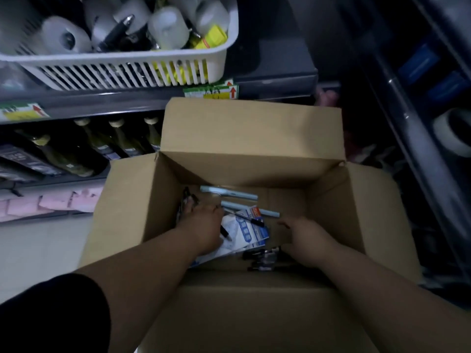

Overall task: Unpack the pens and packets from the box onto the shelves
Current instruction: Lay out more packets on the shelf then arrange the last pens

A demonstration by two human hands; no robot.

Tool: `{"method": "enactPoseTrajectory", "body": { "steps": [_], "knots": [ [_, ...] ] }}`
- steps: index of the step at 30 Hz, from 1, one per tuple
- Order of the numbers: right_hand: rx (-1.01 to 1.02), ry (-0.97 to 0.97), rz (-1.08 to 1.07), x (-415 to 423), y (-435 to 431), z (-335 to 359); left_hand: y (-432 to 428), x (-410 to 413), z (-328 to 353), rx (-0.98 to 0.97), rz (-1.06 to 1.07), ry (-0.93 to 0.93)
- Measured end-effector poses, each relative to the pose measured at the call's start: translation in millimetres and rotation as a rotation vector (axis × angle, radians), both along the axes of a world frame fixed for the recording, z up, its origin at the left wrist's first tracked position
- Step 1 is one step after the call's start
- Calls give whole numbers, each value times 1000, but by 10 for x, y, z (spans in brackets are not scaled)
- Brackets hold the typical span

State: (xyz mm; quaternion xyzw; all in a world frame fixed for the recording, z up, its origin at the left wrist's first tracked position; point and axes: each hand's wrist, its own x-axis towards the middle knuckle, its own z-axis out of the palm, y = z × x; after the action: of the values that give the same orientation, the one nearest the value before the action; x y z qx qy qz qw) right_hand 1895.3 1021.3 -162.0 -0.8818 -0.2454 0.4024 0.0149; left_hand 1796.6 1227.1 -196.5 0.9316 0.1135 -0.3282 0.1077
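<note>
An open cardboard box (254, 138) stands in front of the shelves. On its floor lie two light-blue pens (229, 194), white-and-blue packets (251, 233), a loose black pen (251, 220) and a cluster of black pens (265, 256). My left hand (204, 222) is down inside the box on the left. Its fingertips rest on a dark bundle of pens (187, 198), and whether they grip it is hidden. My right hand (305, 238) hovers inside on the right with its fingers stretched toward the packets, holding nothing.
A white slatted basket (127, 70) with rolls, a pen and yellow packs sits on the upper shelf (102, 100). Green bottles (122, 141) fill the shelf below. Dark racks with a tape roll (453, 133) stand at the right. Pale floor (43, 245) lies at the left.
</note>
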Motion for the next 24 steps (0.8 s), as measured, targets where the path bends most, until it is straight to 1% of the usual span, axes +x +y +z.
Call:
{"method": "enactPoseTrajectory", "body": {
  "steps": [7, 12, 14, 19, 22, 24],
  "knots": [
    [32, 102, -45, 92, 154, -216, -58, 54, -114, 46, 2, -18],
    [50, 158, -79, 93, 160, -270, -95, 52, -141, 94, -134, 69],
    [70, 178, -85, 81, 160, -290, -96, 61, -127, 60, -130, 86],
    [113, 234, -98, 56, 154, -320, -110, 79, -79, -90, -27, 100],
    [130, 209, -90, 66, 148, -323, -127, 101, -63, -116, -69, 92],
    [149, 173, -105, 74, 145, -295, -137, 103, -46, -173, -74, 97]
  ]
}}
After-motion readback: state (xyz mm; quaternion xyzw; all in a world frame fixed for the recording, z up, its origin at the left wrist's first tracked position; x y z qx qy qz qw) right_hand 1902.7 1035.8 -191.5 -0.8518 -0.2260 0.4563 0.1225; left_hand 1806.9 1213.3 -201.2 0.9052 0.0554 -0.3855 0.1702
